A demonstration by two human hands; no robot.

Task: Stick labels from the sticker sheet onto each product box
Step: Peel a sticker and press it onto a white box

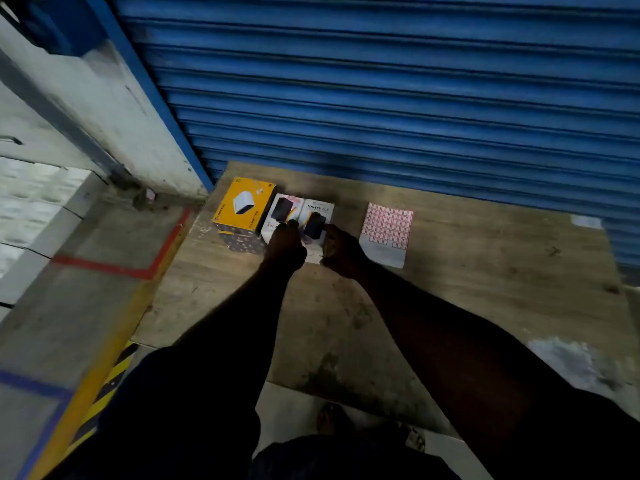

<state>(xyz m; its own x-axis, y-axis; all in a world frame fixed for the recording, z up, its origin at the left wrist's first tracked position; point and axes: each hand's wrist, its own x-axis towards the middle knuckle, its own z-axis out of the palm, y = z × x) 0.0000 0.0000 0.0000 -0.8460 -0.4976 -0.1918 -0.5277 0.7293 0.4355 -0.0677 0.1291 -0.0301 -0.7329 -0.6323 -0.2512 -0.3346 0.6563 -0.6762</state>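
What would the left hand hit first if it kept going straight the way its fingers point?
Probably the left white box: the left hand has its fingertips over it, though touch is unclear in the dark. Beyond stands the blue shutter.

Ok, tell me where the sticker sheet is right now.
In the head view the sticker sheet lies flat on the wooden board, right of the white boxes and the right hand, short of the blue shutter.
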